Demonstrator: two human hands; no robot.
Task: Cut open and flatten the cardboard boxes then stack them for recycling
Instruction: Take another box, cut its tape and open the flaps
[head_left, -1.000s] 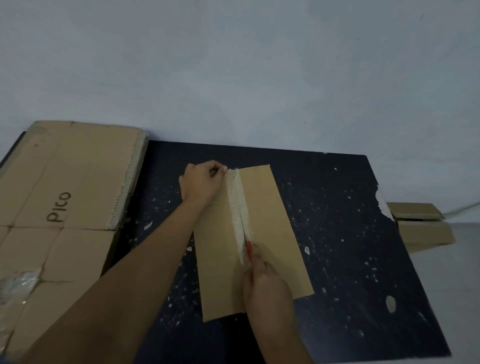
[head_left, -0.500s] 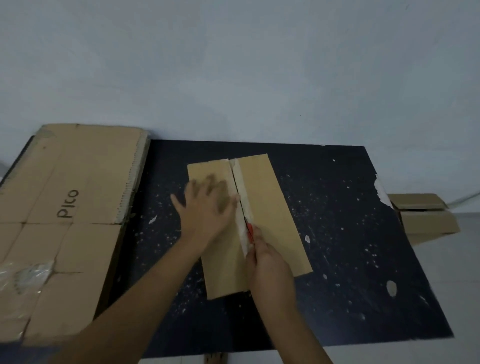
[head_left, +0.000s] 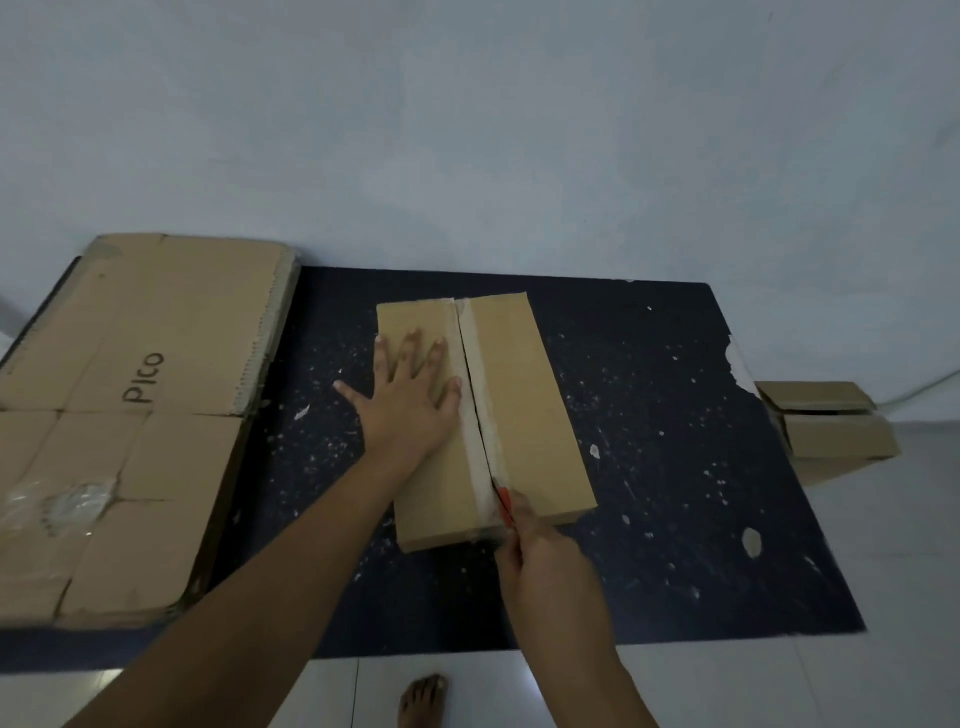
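Long cardboard box (head_left: 524, 395) lying mid-bench (head_left: 675, 467), left hand (head_left: 410, 400) spread flat on its left flap, fingers straight, right hand (head_left: 550, 566) curled around a red cutter (head_left: 503, 505) at the taped seam's near end, blade hidden, perhaps inside the slit, flattened cardboard stack (head_left: 114, 415) left, cropped.

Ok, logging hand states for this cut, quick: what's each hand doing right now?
Left hand: open, fingers spread flat, pressing on the box.
Right hand: closed around the red cutter at the taped seam.
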